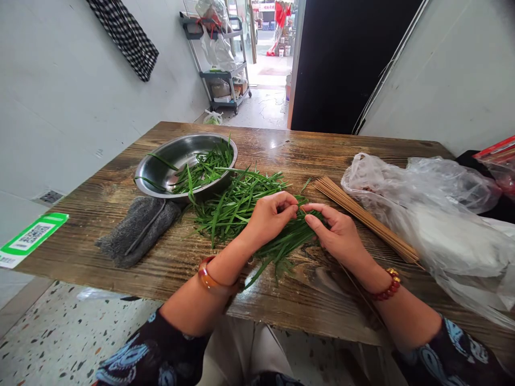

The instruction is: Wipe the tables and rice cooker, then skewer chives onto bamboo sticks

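My left hand [269, 217] is closed in a pinch at the tip of a thin skewer, on what looks like a green chive leaf, mostly hidden by the fingers. Thumb and forefinger of my right hand [340, 233] grip the bamboo skewer [358, 287], which runs back under the palm toward the table's near edge. Beneath both hands lies a loose pile of long, flat green chives [231, 212]. More chive leaves [209, 169] rest in a steel bowl [147, 163], some hanging over its rim.
A bundle of bamboo skewers [366, 219] lies right of the pile, beside clear plastic bags [434, 214]. A dark grey cloth [139, 230] sits before the bowl. A green-bordered code card [34, 238] is at the left of the wooden table [317, 147]. Beyond stands a shelf cart [221, 72].
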Tool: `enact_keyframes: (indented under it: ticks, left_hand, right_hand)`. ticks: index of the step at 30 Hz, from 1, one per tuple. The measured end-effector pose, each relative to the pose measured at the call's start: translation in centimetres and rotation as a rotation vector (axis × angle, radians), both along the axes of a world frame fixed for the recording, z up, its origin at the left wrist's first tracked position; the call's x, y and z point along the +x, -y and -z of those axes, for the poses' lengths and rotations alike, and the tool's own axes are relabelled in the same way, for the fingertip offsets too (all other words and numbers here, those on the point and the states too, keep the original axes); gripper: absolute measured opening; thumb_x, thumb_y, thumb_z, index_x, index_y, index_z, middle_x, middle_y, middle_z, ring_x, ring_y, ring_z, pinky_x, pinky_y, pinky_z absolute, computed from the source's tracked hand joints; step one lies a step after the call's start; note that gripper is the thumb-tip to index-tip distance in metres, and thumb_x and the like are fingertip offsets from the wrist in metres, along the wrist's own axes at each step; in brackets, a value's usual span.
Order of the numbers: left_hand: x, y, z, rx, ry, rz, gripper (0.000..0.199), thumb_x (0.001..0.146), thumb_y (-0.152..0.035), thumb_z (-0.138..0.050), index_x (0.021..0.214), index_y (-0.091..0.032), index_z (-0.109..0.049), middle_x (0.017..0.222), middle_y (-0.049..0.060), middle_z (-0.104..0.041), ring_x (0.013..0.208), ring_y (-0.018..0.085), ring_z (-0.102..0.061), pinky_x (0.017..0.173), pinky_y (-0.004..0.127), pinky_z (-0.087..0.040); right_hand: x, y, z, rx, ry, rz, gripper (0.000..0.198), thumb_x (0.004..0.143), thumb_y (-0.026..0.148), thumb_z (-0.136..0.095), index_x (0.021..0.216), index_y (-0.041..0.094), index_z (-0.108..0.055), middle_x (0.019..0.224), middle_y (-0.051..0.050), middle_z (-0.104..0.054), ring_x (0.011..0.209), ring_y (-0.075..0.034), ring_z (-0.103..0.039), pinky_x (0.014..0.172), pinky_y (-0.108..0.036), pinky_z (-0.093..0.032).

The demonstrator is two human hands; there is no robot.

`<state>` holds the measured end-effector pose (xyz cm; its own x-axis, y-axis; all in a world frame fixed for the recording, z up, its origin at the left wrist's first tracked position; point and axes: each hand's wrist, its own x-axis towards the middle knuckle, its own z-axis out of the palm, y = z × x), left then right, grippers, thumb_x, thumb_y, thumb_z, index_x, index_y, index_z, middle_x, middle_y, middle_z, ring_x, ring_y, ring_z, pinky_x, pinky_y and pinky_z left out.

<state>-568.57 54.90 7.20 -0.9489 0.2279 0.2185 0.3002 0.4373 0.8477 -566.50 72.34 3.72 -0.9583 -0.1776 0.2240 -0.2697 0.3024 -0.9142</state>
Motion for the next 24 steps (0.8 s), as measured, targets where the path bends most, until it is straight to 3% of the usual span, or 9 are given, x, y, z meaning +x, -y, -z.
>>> enact_keyframes:
  ticks: [7, 14, 24]
  left_hand:
    - [0.22, 0.05, -0.04, -0.154, -0.186, 0.017, 0.011, 0.082, -0.011, -0.055, 0.08, -0.015, -0.065, 0.064, -0.004, -0.058, 0.061, 0.008, -0.049, 0.061, 0.021, -0.038]
    - [0.01, 0.33, 0.4, -0.19, -0.229, 0.018, 0.01, 0.083, -0.014, -0.056, 0.082, -0.016, -0.066, 0.067, -0.003, -0.062, 0.063, 0.01, -0.053, 0.063, 0.022, -0.041]
    - [0.08, 0.27, 0.16, -0.219, -0.199, 0.037, 0.01, 0.083, -0.012, -0.058, 0.078, -0.016, -0.066, 0.067, -0.002, -0.065, 0.063, 0.01, -0.055, 0.062, 0.023, -0.039]
  right_hand:
    - [-0.23, -0.07, 0.28, -0.024, 0.002, -0.003, 0.033, 0.089, 0.04, -0.057, 0.109, 0.016, -0.068, 0.068, 0.0, -0.061, 0.055, -0.013, -0.052, 0.052, -0.025, -0.041]
    - [-0.11, -0.15, -0.07, -0.051, 0.058, -0.025, 0.055, 0.089, 0.037, -0.057, 0.141, 0.019, -0.05, 0.056, 0.007, -0.047, 0.044, -0.01, -0.041, 0.045, -0.024, -0.035]
    - [-0.06, -0.17, 0.21, -0.069, 0.013, -0.032, 0.033, 0.089, 0.036, -0.059, 0.118, 0.02, -0.06, 0.057, 0.007, -0.048, 0.045, -0.009, -0.041, 0.047, -0.023, -0.035]
